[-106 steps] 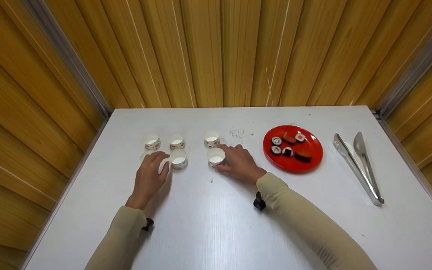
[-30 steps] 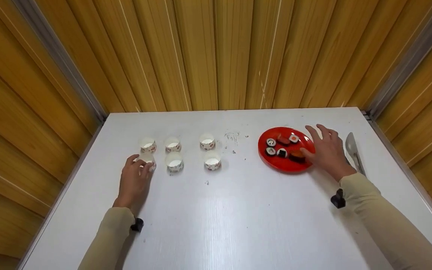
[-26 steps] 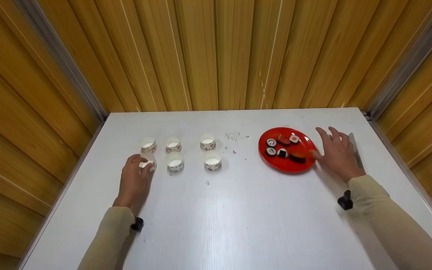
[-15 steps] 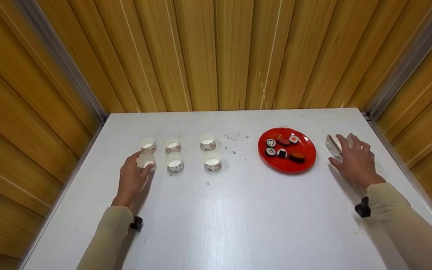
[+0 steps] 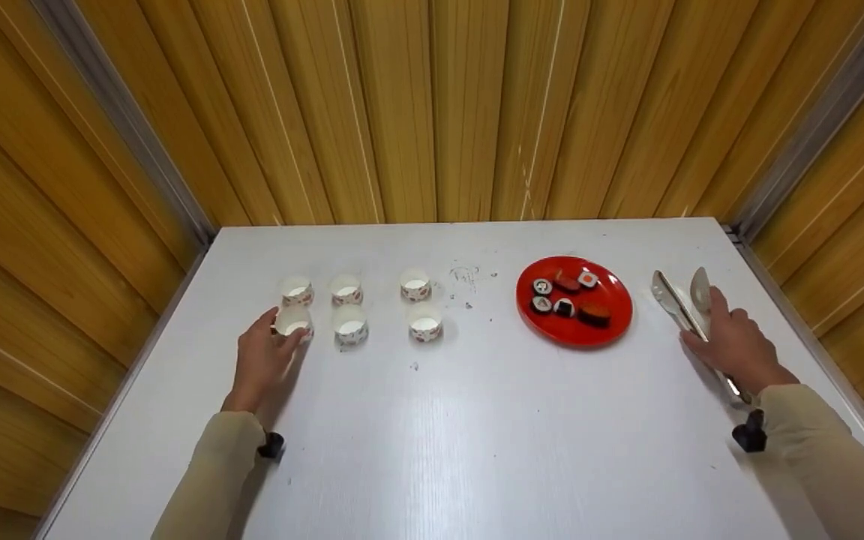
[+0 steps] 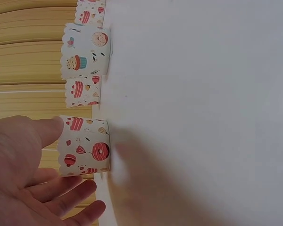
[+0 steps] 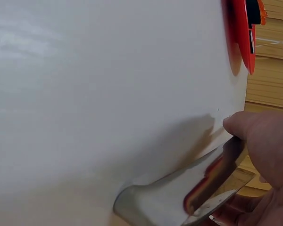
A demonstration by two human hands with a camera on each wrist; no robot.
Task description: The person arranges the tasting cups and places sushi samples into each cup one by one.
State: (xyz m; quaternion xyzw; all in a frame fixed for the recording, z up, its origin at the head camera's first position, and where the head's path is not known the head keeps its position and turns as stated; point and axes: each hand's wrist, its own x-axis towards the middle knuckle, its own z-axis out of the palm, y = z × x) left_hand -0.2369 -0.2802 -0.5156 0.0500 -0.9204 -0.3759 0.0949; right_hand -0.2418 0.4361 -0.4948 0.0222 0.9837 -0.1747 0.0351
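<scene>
In the head view my left hand (image 5: 261, 364) is at the front-left white paper cup (image 5: 295, 325). Thumb and fingers are around this cup (image 6: 85, 147) in the left wrist view, where the thumb (image 6: 49, 129) touches its rim. The cup stands upright, printed with red cakes and doughnuts. At the far right my right hand (image 5: 741, 349) lies over the metal tongs (image 5: 668, 294), their ends pointing away from me and spread apart. In the right wrist view the thumb and fingers grip both arms of the tongs (image 7: 162, 200); the palm hides part.
Several more paper cups (image 5: 350, 330) stand in two rows at left and centre. A red plate (image 5: 578, 335) with several sushi pieces (image 5: 595, 314) lies between cups and tongs. Wood-patterned walls (image 5: 462, 112) surround the back and sides of the white table (image 5: 477, 450).
From the cups, my right hand has moved right past the plate and down onto the tongs. The front centre cup is released. My left hand has shifted left to the front-left cup.
</scene>
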